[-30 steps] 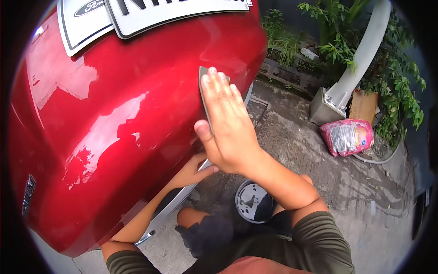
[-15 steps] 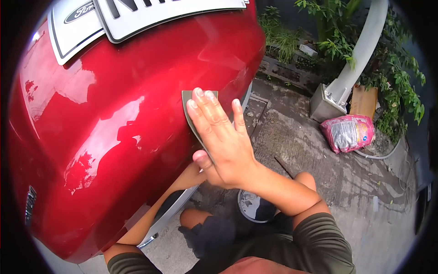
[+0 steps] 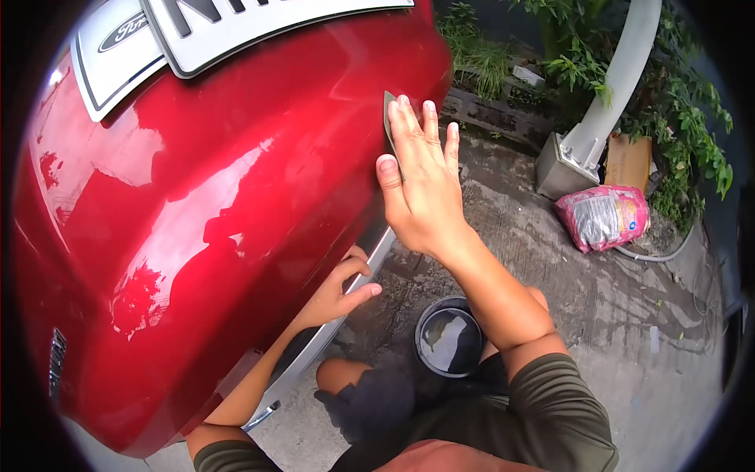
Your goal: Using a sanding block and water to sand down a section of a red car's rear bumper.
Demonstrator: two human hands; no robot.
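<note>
A glossy red car panel fills the left of the view. My right hand lies flat against its right edge, fingers together, pressing a small grey sanding sheet onto the paint. Only the sheet's upper corner shows beside my fingers. My left hand rests lower down, fingers curled on the bottom edge of the panel beside a silver trim strip. A small black bucket with murky water stands on the ground below my right forearm.
A white plate with dark lettering sits at the top of the panel. On the wet concrete to the right lie a pink plastic sack, a white pole on a concrete base, a cardboard piece and green plants.
My right hand with the sanding sheet has slid to the upper right along the panel's edge. The left hand has kept its place on the lower edge.
</note>
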